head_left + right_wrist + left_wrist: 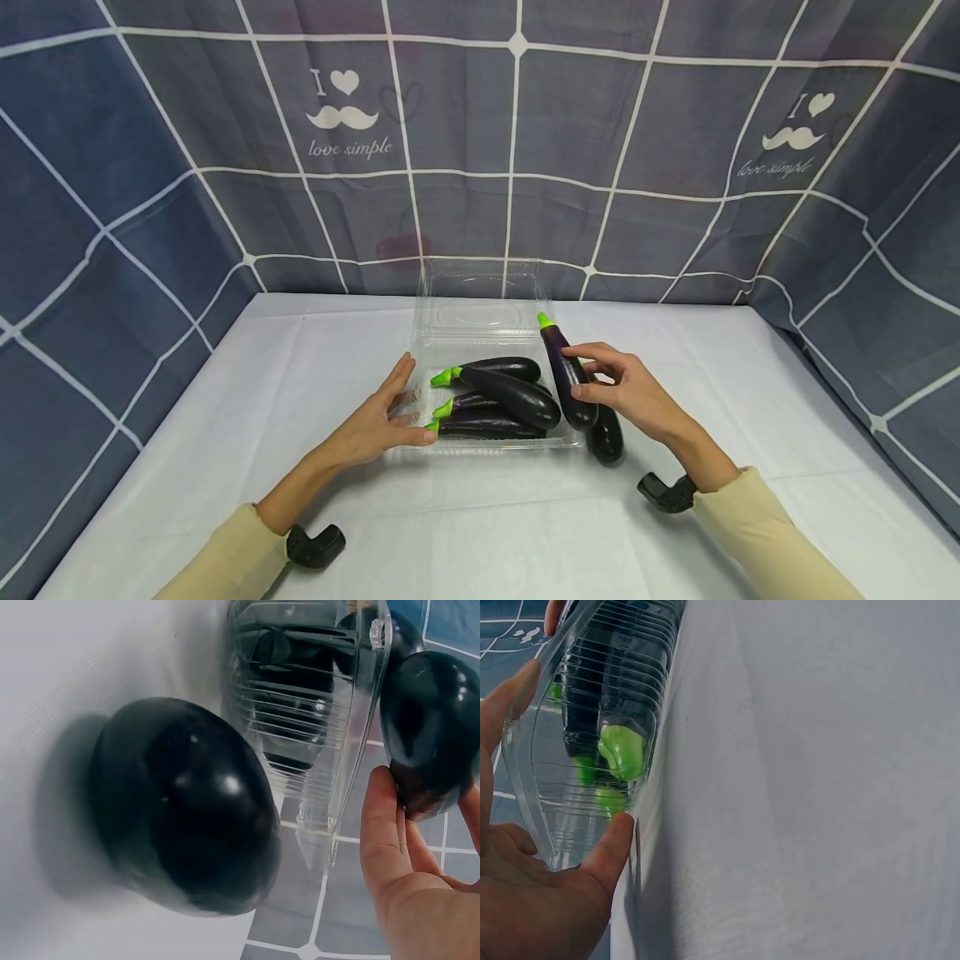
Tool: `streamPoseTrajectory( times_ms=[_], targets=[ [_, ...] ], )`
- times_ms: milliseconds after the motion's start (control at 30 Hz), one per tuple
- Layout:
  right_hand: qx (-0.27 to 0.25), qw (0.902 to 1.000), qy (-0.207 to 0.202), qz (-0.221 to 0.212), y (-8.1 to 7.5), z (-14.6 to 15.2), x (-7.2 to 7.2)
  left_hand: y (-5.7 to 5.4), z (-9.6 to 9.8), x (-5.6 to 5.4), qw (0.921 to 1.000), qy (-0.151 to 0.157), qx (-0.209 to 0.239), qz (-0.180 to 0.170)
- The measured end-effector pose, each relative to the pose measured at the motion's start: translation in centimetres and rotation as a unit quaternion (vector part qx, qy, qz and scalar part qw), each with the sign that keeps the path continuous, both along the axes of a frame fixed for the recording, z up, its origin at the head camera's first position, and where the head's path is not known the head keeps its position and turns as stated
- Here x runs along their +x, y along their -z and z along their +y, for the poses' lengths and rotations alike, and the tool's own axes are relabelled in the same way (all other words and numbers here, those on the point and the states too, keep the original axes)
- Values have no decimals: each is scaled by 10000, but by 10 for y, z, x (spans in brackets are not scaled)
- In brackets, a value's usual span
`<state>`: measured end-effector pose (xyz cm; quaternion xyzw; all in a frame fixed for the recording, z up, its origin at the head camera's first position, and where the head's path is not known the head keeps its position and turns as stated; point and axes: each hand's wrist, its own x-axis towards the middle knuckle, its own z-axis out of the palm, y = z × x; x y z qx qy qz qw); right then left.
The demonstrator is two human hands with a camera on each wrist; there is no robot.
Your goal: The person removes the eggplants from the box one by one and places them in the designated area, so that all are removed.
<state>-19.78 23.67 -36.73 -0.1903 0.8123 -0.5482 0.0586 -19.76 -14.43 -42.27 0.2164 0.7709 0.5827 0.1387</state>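
A clear plastic clamshell box (487,444) stands with its lid (483,312) raised at the back. Several dark eggplants (495,427) with green stems lie in it, some stacked on others. My left hand (375,425) is spread at the box's left side, its thumb (613,851) touching the plastic wall near the front corner. Above the box's right rim, my right hand (626,387) pinches an eggplant (562,367) between thumb and fingers, its stem pointing away from me. Another eggplant (187,806) rests on the table right of the box, partly hidden under the held one.
A white cloth (480,525) covers the table. Dark grey checked curtains (570,117) hang behind it and at both sides. Each wrist wears a black strap-on device, the left one (315,547) and the right one (667,493) both just above the cloth.
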Motion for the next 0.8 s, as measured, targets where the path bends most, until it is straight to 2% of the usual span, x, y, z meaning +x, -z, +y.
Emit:
streamPoseTrajectory(
  times_ms=[433,800],
  targets=[
    [101,9998,178,25,3,14,4,2,-1,1,9999,-54,-82,-28],
    [318,9978,576,-80,11,40,13,1,0,1,10000,-31,-47,-11]
  ],
)
